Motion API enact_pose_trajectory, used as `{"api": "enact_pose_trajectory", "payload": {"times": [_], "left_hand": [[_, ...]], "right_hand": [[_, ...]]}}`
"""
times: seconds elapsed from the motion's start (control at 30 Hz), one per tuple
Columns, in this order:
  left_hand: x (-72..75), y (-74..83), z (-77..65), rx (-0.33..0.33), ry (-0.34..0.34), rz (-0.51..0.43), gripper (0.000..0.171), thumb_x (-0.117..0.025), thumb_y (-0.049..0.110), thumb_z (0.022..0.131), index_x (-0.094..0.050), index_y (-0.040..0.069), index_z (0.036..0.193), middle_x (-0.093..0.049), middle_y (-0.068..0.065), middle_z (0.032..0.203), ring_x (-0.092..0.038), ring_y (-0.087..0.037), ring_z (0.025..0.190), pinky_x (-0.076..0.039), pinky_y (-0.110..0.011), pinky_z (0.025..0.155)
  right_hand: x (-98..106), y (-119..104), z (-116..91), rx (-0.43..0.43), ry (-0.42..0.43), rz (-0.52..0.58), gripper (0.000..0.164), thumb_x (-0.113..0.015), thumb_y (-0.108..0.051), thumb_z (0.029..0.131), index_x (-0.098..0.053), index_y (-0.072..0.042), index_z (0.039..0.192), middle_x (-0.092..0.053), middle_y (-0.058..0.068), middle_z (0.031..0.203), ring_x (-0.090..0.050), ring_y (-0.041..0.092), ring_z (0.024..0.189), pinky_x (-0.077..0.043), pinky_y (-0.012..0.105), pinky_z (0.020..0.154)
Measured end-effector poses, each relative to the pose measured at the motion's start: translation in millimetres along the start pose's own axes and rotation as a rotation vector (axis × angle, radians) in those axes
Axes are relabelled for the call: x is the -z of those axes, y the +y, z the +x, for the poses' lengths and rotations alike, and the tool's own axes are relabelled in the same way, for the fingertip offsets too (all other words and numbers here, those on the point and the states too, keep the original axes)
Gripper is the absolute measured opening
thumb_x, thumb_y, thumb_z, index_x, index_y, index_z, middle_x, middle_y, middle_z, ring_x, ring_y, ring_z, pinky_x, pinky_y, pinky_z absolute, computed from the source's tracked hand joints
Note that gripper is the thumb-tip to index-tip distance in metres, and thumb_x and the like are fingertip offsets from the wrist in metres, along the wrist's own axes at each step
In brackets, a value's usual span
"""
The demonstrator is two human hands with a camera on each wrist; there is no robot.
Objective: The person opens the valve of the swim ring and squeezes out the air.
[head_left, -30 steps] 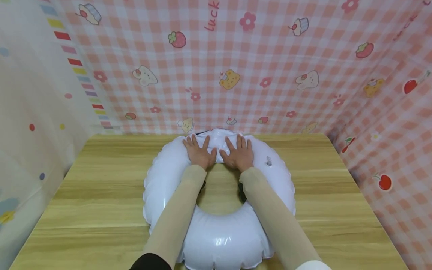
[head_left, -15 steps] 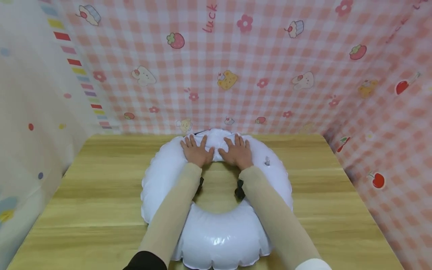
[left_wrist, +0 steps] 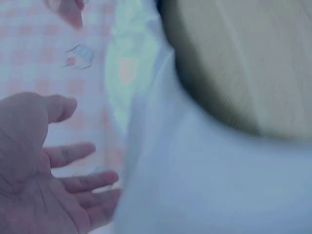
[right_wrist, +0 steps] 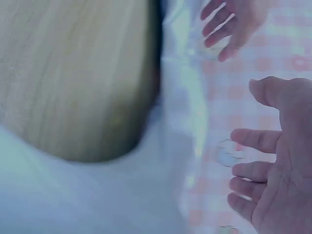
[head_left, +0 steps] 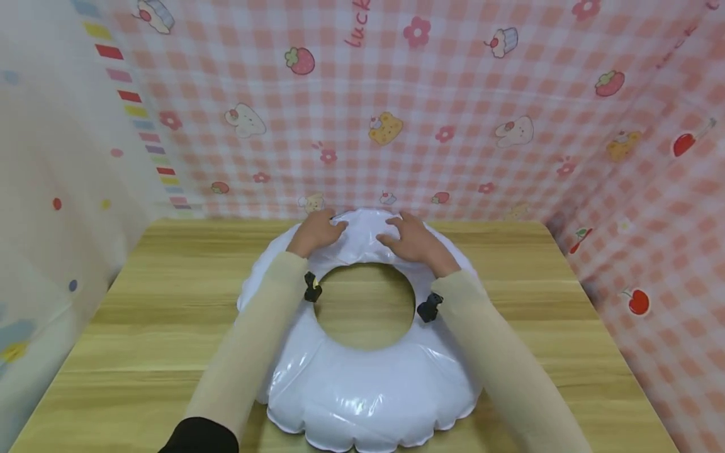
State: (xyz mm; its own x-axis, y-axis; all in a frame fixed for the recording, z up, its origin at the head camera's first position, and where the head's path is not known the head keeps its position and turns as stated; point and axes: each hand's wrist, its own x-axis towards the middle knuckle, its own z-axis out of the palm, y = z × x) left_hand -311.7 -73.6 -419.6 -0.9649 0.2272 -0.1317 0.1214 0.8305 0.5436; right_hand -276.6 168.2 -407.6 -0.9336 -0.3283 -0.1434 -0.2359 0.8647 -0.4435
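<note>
A white inflatable swim ring (head_left: 368, 384) lies on the wooden table, puffed up, with a scalloped outer seam and a round hole in its middle. My left hand (head_left: 318, 233) is at the ring's far left part, and my right hand (head_left: 416, 240) at its far right part. Spread, slightly bent fingers show on the left hand (left_wrist: 29, 170) in the left wrist view, beside the ring's white side. In the right wrist view the right hand (right_wrist: 292, 170) likewise has loose fingers, apart from the ring. Neither palm holds anything.
The wooden table (head_left: 566, 352) extends to both sides of the ring. Right behind its far edge hangs a pink checked cloth (head_left: 453, 94), with a pale dotted cloth (head_left: 56, 157) at the left. Small black devices (head_left: 312, 287) sit under both wrists.
Both hands lay flat on the ring's far part, which was creased beneath them. They have lifted off and moved outward and back; that part looks fuller and the hole rounder.
</note>
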Motion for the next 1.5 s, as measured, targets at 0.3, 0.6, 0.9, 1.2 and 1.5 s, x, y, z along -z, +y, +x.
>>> {"api": "enact_pose_trajectory", "payload": {"times": [0.3,0.6,0.9,1.2,1.5], "left_hand": [[46.2,-10.2,-24.2,-0.152,-0.020,-0.009,0.063,-0.050,0.035,0.106,-0.039,-0.002,0.155,-0.037,-0.024,0.163,-0.031,-0.042,0.153,-0.025,-0.052,0.127],[50.5,-48.6,-69.6,-0.264,-0.037,-0.014,0.064,-0.059,0.036,0.103,-0.043,0.000,0.153,-0.043,-0.024,0.158,-0.035,-0.043,0.150,-0.027,-0.058,0.125],[27.8,-86.2,-104.3,-0.296,-0.117,0.049,0.077,-0.068,0.043,0.097,-0.037,0.009,0.159,-0.025,-0.025,0.167,-0.016,-0.047,0.156,-0.016,-0.065,0.126],[15.7,-119.8,-115.9,-0.337,-0.200,0.082,0.099,-0.071,0.060,0.090,-0.019,0.022,0.166,-0.008,-0.012,0.174,-0.004,-0.039,0.161,-0.010,-0.066,0.126],[1.5,-141.6,-122.5,-0.407,-0.161,0.127,0.099,-0.071,0.058,0.091,-0.018,0.023,0.166,-0.006,-0.009,0.175,-0.007,-0.037,0.161,-0.011,-0.065,0.127]], "right_hand": [[44,19,-39,0.023,0.014,0.070,0.065,-0.049,-0.050,0.105,-0.043,-0.010,0.156,-0.017,0.019,0.171,-0.015,0.039,0.159,-0.018,0.061,0.127],[42,59,-68,0.129,-0.033,0.085,0.071,-0.056,-0.056,0.101,-0.044,-0.013,0.156,-0.013,0.014,0.173,-0.011,0.040,0.160,-0.017,0.064,0.126],[-4,99,-89,0.213,-0.015,0.077,0.089,-0.076,-0.053,0.088,-0.040,-0.013,0.158,-0.012,0.013,0.174,-0.011,0.043,0.159,-0.016,0.067,0.125],[-27,123,-90,0.233,0.004,0.018,0.102,-0.081,-0.060,0.080,-0.034,-0.019,0.161,-0.012,0.008,0.174,-0.007,0.033,0.162,-0.004,0.063,0.128],[-40,130,-95,0.264,0.045,-0.003,0.104,-0.079,-0.063,0.080,-0.030,-0.023,0.163,-0.017,0.006,0.174,-0.014,0.032,0.161,-0.008,0.063,0.127]]}}
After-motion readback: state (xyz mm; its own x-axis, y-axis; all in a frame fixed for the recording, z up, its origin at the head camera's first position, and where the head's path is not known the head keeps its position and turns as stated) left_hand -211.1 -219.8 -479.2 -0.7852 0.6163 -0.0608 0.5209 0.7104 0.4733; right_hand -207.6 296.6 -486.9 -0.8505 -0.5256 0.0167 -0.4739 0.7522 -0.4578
